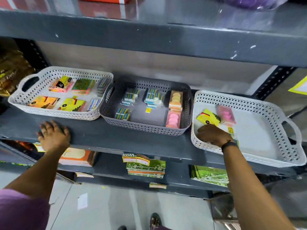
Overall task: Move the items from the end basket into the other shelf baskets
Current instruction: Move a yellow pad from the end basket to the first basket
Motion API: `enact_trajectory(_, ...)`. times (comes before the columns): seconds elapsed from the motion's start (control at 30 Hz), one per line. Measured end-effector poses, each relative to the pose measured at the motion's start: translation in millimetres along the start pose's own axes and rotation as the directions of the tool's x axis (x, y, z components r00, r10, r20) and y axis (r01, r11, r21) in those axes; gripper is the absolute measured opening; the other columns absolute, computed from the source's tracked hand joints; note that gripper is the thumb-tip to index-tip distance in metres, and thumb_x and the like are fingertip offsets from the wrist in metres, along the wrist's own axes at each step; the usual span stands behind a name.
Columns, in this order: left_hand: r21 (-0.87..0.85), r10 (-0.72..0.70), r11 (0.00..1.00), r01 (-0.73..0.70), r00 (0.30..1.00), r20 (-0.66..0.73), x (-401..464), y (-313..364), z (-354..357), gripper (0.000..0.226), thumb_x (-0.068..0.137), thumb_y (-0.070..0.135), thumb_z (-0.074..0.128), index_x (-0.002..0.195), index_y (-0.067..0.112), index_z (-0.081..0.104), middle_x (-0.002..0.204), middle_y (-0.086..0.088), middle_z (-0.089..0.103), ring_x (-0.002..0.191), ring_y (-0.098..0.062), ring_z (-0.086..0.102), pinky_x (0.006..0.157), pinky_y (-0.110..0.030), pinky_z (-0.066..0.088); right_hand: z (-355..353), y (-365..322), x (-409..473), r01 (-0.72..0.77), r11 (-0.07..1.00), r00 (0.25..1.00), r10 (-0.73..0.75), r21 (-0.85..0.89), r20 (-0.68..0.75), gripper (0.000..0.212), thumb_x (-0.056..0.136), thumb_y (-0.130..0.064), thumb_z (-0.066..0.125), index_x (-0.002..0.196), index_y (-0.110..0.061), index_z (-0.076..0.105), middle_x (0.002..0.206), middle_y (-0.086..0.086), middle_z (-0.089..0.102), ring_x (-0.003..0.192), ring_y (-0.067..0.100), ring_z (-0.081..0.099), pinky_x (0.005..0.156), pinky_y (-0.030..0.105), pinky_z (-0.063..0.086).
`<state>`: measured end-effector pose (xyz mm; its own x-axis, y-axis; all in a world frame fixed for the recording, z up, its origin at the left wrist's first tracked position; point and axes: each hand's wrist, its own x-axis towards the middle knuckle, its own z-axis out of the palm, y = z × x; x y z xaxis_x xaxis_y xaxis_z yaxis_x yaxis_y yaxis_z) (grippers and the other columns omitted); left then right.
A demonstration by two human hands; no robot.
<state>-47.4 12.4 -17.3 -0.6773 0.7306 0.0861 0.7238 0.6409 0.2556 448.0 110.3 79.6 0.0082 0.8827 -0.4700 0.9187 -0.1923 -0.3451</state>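
Three perforated baskets stand in a row on a dark grey shelf. The right end basket (269, 113) is white and holds a yellow packet (208, 117), a pink packet (226, 114) and small yellow-labelled items partly under my wrist. My right hand (211, 135) is inside this basket at its near left corner, fingers curled down over something that I cannot see. The grey middle basket (144, 128) holds blue-and-white packs and pink and orange packs. The white left basket (54, 73) holds yellow, orange and green packets. My left hand (53, 134) rests flat on the shelf edge (116, 138) below the left basket.
An upper shelf board (149, 37) hangs close above the baskets. The lower shelf carries green packets (146, 166), an orange box (78, 156) and price tags. Gold bags (11, 70) sit at far left. The floor and a shoe show below.
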Motion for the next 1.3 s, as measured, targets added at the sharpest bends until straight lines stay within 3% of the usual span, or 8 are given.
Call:
enact_trajectory(0.13, -0.014, -0.001, 1.0, 0.001, 1.0, -0.018, -0.4, 1.3, -0.7, 0.078, 0.08, 0.042, 0.02, 0.138, -0.01, 0.025, 0.147, -0.036, 0.021, 0.138, -0.048, 0.016, 0.112, -0.055, 0.01, 6.9, 1.0, -4.6, 0.038, 0.999, 0.988, -0.034, 0.026, -0.15, 0.046, 0.073, -0.04, 0.028, 0.079, -0.006, 0.058, 0.114, 0.028, 0.064, 0.12, 0.035, 0.052, 0.104, 0.036, 0.04)
enact_trajectory(0.23, -0.025, -0.009, 1.0, 0.008, 1.0, -0.016, -1.5, 1.6, -3.2, 0.078, 0.08, 0.041, 0.02, 0.138, -0.011, 0.026, 0.147, -0.036, 0.021, 0.137, -0.048, 0.017, 0.111, -0.056, 0.012, 7.1, 1.7, -4.2, 0.018, 0.998, 0.972, -0.002, 0.067, -0.237, 0.038, 0.078, -0.029, 0.06, 0.085, 0.006, 0.072, 0.1, 0.027, 0.07, 0.111, 0.036, 0.059, 0.095, 0.039, 0.05)
enact_trajectory(0.33, -0.035, 0.002, 0.999, -0.002, 1.0, -0.008, -4.5, 4.1, -5.8, 0.077, 0.08, 0.04, 0.021, 0.137, -0.012, 0.025, 0.146, -0.037, 0.023, 0.136, -0.048, 0.019, 0.111, -0.055, 0.014, -3.0, 8.5, -10.1, -0.004, 0.997, 0.943, 0.029, 0.077, -0.33, 0.034, 0.077, -0.033, 0.072, 0.062, -0.004, 0.066, 0.093, 0.021, 0.073, 0.107, 0.036, 0.058, 0.075, 0.027, 0.041)
enact_trajectory(0.43, -0.053, -0.007, 0.999, 0.008, 1.0, 0.011, -4.9, 2.7, -7.2, 0.077, 0.08, 0.04, 0.022, 0.138, -0.011, 0.025, 0.146, -0.036, 0.023, 0.136, -0.047, 0.021, 0.111, -0.054, 0.013, -19.7, -3.5, -25.6, 0.005, 0.996, 0.885, 0.038, 0.091, -0.465, 0.04, 0.069, -0.043, 0.078, 0.079, -0.005, 0.068, 0.089, 0.021, 0.071, 0.11, 0.036, 0.053, 0.069, 0.032, 0.024)
enact_trajectory(0.57, -0.065, -0.005, 0.998, 0.007, 1.0, 0.024, -4.7, 0.9, -5.8, 0.076, 0.081, 0.04, 0.023, 0.139, -0.009, 0.025, 0.147, -0.034, 0.024, 0.136, -0.046, 0.023, 0.112, -0.053, 0.014, -31.4, -71.6, -42.3, 0.229, 0.964, 0.792, -0.103, 0.136, -0.602, 0.044, 0.063, -0.017, 0.085, 0.097, -0.003, 0.061, 0.103, 0.024, 0.066, 0.119, 0.034, 0.046, 0.09, 0.033, 0.034)
enact_trajectory(0.83, -0.069, -0.008, 0.998, 0.01, 1.0, 0.029, -1.8, 0.2, -3.5, 0.074, 0.08, 0.039, 0.03, 0.14, -0.005, 0.025, 0.148, -0.031, 0.026, 0.136, -0.043, 0.024, 0.112, -0.05, 0.015, 58.3, -297.6, -21.9, 0.76, 0.645, 0.609, -0.749, -0.078, -0.26, 0.056, 0.062, -0.02, 0.082, 0.111, -0.007, 0.06, 0.115, 0.015, 0.058, 0.115, 0.028, 0.046, 0.089, 0.025, 0.036)
enact_trajectory(1.1, -0.097, -0.016, 0.995, 0.018, 1.0, 0.016, -0.6, 0.3, 0.4, 0.072, 0.082, 0.037, 0.028, 0.142, -0.001, 0.025, 0.15, -0.027, 0.024, 0.139, -0.04, 0.02, 0.114, -0.047, 0.009, 129.7, -377.1, 31.0, 0.691, 0.61, 0.69, -0.716, -0.387, 0.103, 0.049, 0.077, -0.026, 0.069, 0.123, -0.013, 0.059, 0.126, 0.017, 0.056, 0.118, 0.034, 0.053, 0.097, 0.037, 0.048)
enact_trajectory(1.3, -0.101, -0.022, 0.995, 0.023, 1.0, 0.018, 0.2, 0.7, -0.1, 0.071, 0.083, 0.037, 0.026, 0.143, 0.0, 0.024, 0.151, -0.027, 0.022, 0.14, -0.04, 0.018, 0.115, -0.048, 0.007, 122.0, -370.6, 26.6, 0.69, 0.652, 0.698, -0.715, -0.313, 0.049, 0.069, 0.082, -0.035, 0.067, 0.141, -0.01, 0.043, 0.149, 0.02, 0.037, 0.136, 0.033, 0.038, 0.11, 0.037, 0.037)
